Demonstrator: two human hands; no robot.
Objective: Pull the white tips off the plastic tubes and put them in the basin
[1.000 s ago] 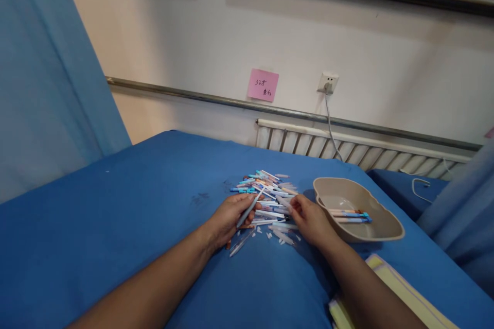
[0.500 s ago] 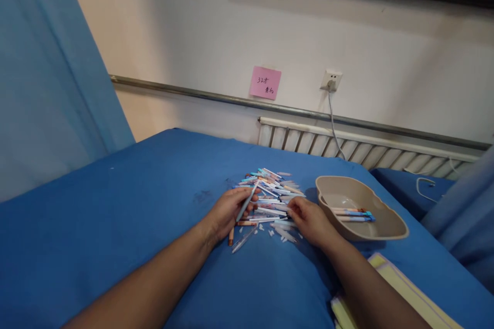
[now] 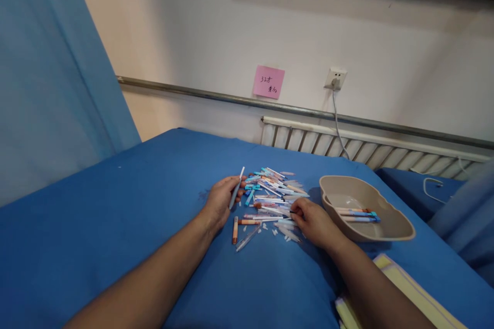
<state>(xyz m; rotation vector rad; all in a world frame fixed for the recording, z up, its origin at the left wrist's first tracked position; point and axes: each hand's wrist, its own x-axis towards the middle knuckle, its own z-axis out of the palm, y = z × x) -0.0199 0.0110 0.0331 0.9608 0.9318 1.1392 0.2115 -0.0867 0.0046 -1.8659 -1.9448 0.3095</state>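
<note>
Between the thumb and fingers of my left hand (image 3: 223, 199) is a grey pen barrel (image 3: 234, 194), tilted up, with a thin white refill (image 3: 242, 173) sticking out of its top. My right hand (image 3: 312, 220) is closed in a pinch at the right side of the pile of pen parts (image 3: 270, 187); a small dark tip shows at its fingers, too small to name. The pile holds white refills, clear barrels and blue and orange pieces. Near my left hand lie an orange-brown pen piece (image 3: 235, 230) and a clear barrel (image 3: 247, 239). Small white bits are scattered in front.
A beige bin (image 3: 401, 231) with several pens inside (image 3: 358, 215) stands right of the pile. Yellow cloth or paper (image 3: 412, 293) lies at front right on the blue cover (image 3: 127, 226). Behind are a radiator (image 3: 320, 138) and a plugged-in cord (image 3: 337, 115).
My left hand has moved left from the pile with the grey barrel, uncovering blue pieces. My right hand remains at the pile's right side. The whole view has shifted slightly.
</note>
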